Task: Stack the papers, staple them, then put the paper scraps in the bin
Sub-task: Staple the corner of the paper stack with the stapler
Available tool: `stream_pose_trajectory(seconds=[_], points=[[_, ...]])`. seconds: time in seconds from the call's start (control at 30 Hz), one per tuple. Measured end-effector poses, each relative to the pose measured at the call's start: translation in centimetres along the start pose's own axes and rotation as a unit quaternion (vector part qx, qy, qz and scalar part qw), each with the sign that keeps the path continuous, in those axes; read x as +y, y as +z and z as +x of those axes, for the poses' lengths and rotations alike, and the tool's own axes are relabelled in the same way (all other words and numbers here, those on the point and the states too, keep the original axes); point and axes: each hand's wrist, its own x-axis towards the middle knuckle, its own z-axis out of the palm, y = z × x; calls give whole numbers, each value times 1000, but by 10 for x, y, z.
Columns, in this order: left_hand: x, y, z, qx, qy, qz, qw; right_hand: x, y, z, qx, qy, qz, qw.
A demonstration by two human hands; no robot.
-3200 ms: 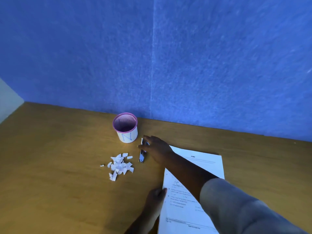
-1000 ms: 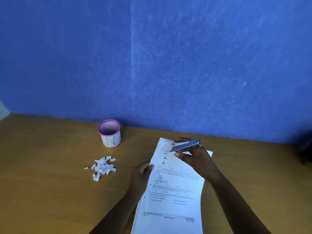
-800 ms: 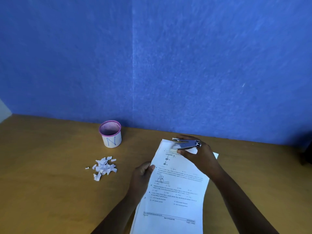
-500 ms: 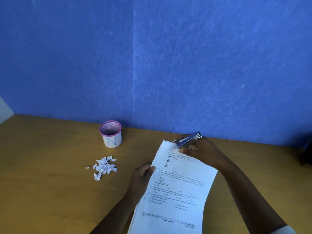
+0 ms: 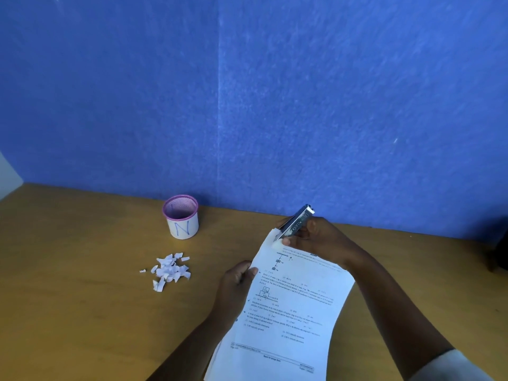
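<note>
Now, step: stapling; my read is the sheets are already stacked and the scraps are still to do.
Right hand: my right hand [image 5: 321,239] is closed around a small silver metal stapler [image 5: 295,224], thumb under, fingers over the top.
Stapler axis: long axis runs diagonally, tail up and to the right, mouth down and to the left at the paper's top-left corner.
Key relation: the stapler mouth sits on that corner of the white printed paper stack [image 5: 288,306]; whether the corner is fully inside the mouth I cannot tell, since my own fingers hide it.
Left hand: my left hand [image 5: 236,284] pinches the stack's left edge, thumb on top, rest underneath, below and left of the stapler.
Paper position: the stack is lifted off the brown wooden surface [image 5: 82,270], slightly bowed, top edge away from me.
Next move, judged: squeeze with the right hand; the left only needs to hold the sheets flush.
Risk, judged: the sheets could slip out of line while curved.
Scraps: a heap of small torn white paper scraps [image 5: 170,270] lies on the surface left of my left hand, which is the nearer hand.
Bin: a small white cup bin with pink rim, marked N [image 5: 181,220], stands just behind the scraps, apart from them.
</note>
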Motion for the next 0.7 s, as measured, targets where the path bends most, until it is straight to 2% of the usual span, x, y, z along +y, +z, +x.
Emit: stream_pose_trajectory(seconds=[0.2,0.3,0.37,0.43,0.47,0.57,0.7], points=[[-2,-1,-2,-6,-1,7,1000,3,5,3,-1,-18,-25,1000],[-6,-4,-1,18,-10,14,1000,10,3,5,93,-41,33,994],[-10,-8,-2,36,-26,1,999,17,0,4,186,-54,151,969],[-12,-13,-4,59,-36,-10,998,27,-3,2,279,-28,324,904],[-13,-14,-5,70,-41,-11,997,36,-4,-3,319,-3,348,882],[-11,-19,-4,80,-51,-28,995,71,-6,-20,397,49,201,894],[-2,-21,3,69,-55,-78,993,103,-2,-37,390,101,75,912]])
